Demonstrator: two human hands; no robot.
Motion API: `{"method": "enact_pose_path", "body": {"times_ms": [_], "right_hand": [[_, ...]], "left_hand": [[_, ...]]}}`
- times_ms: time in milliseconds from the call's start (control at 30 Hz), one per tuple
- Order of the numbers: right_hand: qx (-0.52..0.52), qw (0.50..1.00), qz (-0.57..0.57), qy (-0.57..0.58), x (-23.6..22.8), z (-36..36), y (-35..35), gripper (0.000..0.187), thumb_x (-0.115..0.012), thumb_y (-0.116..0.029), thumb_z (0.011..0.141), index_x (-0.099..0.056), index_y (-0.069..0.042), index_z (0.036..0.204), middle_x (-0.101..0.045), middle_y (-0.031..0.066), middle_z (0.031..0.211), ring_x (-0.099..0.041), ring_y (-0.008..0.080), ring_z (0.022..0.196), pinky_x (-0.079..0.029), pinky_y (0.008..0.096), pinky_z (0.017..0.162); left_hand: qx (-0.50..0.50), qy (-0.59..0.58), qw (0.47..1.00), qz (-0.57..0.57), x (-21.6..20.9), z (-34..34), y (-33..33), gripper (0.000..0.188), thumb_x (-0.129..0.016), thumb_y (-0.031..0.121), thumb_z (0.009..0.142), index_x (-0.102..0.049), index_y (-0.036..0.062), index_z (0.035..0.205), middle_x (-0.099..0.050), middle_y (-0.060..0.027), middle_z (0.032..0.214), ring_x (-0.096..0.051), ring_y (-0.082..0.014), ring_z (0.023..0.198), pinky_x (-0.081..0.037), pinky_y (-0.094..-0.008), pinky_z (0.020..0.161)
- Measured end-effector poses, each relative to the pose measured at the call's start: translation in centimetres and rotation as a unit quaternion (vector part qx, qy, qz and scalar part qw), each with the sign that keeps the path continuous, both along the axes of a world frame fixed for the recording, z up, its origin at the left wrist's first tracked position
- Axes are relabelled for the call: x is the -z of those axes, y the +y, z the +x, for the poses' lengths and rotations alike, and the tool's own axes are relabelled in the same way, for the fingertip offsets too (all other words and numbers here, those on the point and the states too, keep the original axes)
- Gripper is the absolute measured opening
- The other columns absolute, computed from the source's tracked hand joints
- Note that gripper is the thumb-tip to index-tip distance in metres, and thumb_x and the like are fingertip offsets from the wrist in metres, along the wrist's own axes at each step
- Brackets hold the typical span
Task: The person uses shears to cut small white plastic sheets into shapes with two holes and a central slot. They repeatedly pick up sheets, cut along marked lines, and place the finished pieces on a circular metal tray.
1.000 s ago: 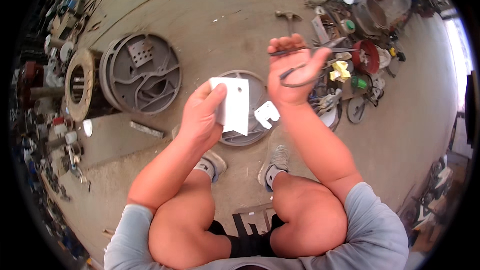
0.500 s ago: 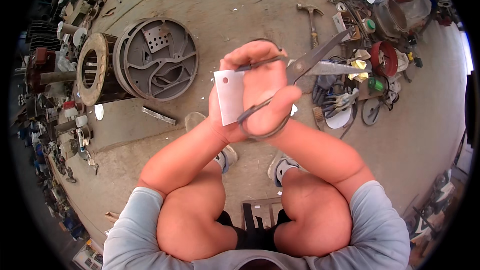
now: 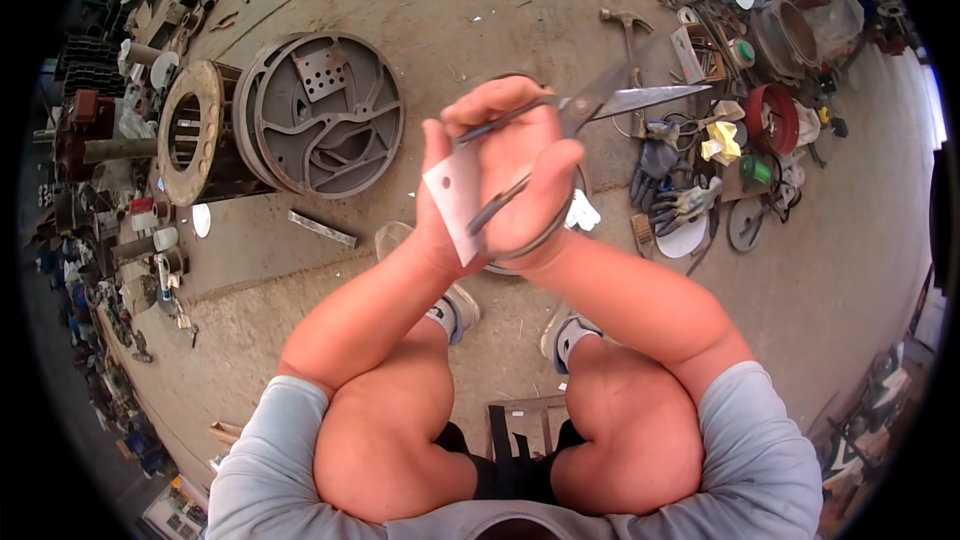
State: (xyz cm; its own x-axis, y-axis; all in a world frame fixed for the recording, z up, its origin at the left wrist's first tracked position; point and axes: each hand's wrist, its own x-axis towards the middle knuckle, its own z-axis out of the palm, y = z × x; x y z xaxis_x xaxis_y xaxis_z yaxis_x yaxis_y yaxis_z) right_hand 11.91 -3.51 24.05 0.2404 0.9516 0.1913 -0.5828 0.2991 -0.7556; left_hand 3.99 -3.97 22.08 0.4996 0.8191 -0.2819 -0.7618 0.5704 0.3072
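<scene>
My right hand [image 3: 530, 175] is closed on a pair of large scissors [image 3: 648, 100] with dark loop handles. The loops lie around its fingers and thumb. The blades are spread apart and point right; the upper one is smeared by motion. A white card [image 3: 455, 205] with one small round hole is in my left hand [image 3: 432, 185], just left of the right palm. Much of the left hand is hidden behind the card and the right hand. Both hands are close together above the floor, in front of my knees.
A large dark metal wheel [image 3: 330, 115] and a rusty flanged drum [image 3: 195, 135] stand at the left, with a short metal bar [image 3: 322, 228] nearby. To the right lie a hammer [image 3: 628, 30], work gloves [image 3: 685, 202], a red ring-shaped container [image 3: 772, 120] and mixed scrap.
The scissors have swung away from me, their blades now pointing farther up the picture. The white card has tilted. More of a white piece shows beside my right hand.
</scene>
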Motion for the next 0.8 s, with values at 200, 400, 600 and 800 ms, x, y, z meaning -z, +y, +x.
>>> {"method": "enact_pose_path", "body": {"times_ms": [200, 400, 600, 800], "right_hand": [[0.042, 0.992, 0.071, -0.099, 1.7, -0.1, 1.2, 0.075, -0.051, -0.076, 0.102, -0.052, -0.005, 0.127, -0.061, 0.0082, 0.115, -0.060, 0.0220, 0.108, -0.047, 0.0410, 0.102], [0.093, 0.978, -0.008, -0.184, 3.8, 3.9, 3.1, 0.045, -0.059, -0.042, 0.112, -0.047, -0.003, 0.130, -0.053, 0.0042, 0.110, -0.051, 0.0120, 0.097, -0.044, 0.0315, 0.096], [0.031, 0.993, 0.005, -0.116, 2.2, 0.1, 0.5, 0.057, -0.050, -0.055, 0.111, -0.049, -0.002, 0.133, -0.057, 0.0065, 0.113, -0.052, 0.0150, 0.100, -0.045, 0.0333, 0.097], [0.031, 0.994, 0.054, -0.091, 2.7, 1.2, 2.0, 0.060, -0.054, -0.057, 0.110, -0.049, -0.002, 0.135, -0.059, 0.0071, 0.111, -0.056, 0.0165, 0.102, -0.046, 0.0347, 0.098]], "left_hand": [[0.064, 0.037, 0.995, -0.065, -1.2, 0.3, -0.9, 0.098, -0.021, 0.081, 0.104, -0.030, 0.0087, 0.169, -0.037, -0.0241, 0.171, -0.042, -0.0407, 0.155, -0.036, -0.0554, 0.125], [0.183, -0.039, 0.976, -0.113, -0.5, -1.4, -1.7, 0.085, -0.015, 0.072, 0.109, -0.037, 0.0152, 0.168, -0.043, -0.0161, 0.169, -0.040, -0.0377, 0.157, -0.029, -0.0561, 0.130], [0.157, -0.054, 0.972, -0.164, 3.1, 0.3, -2.3, 0.067, -0.035, 0.062, 0.113, -0.047, 0.0169, 0.162, -0.053, -0.0096, 0.163, -0.053, -0.0343, 0.146, -0.044, -0.0559, 0.119], [0.174, -0.093, 0.975, -0.105, -0.8, 0.0, -1.8, 0.090, -0.035, 0.078, 0.105, -0.039, 0.0129, 0.166, -0.041, -0.0140, 0.171, -0.046, -0.0381, 0.152, -0.038, -0.0598, 0.124]]}}
